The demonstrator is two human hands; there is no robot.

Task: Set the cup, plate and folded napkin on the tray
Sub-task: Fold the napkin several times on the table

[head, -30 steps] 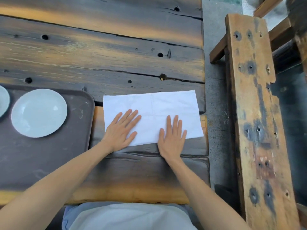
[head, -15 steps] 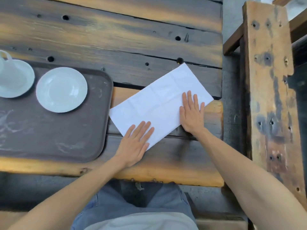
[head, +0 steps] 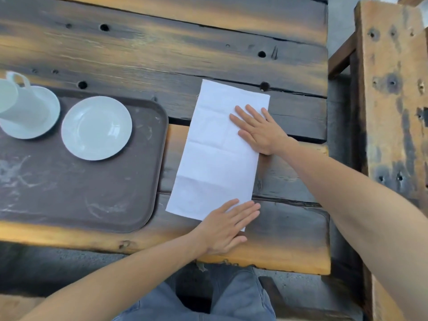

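napkin: white paper napkin (head: 215,158), folded into a long rectangle with crease lines across it, lying flat on the wooden table just right of the tray. Its long side runs near-to-far, tilted a bit, so the far end leans right. Not on the tray yet.
left hand: left hand (head: 225,228) is flat, fingers straight and together, pressing down on the napkin's near right corner. Palm mostly sits on the table, fingertips on the paper. Not gripping anything.
right hand: right hand (head: 259,129) is also flat with fingers spread slightly, lying on the far right part of the napkin and pointing left. The heel of the hand hangs off the napkin's right edge. No pinch, just pressing.
tray: dark brown tray (head: 104,200) with scuffed whitish marks, sitting on the left side of the table, partly cut off by the frame edge.
plate: small white plate (head: 96,128) on the tray, at its far right area.
cup: white cup (head: 20,100) with a handle, on a white saucer (head: 49,121) at the tray's far left, partly out of frame.
table: weathered plank table (head: 185,54), dark and orange streaks, holes in it.
bench: similar worn wooden bench (head: 391,112) off to the right.
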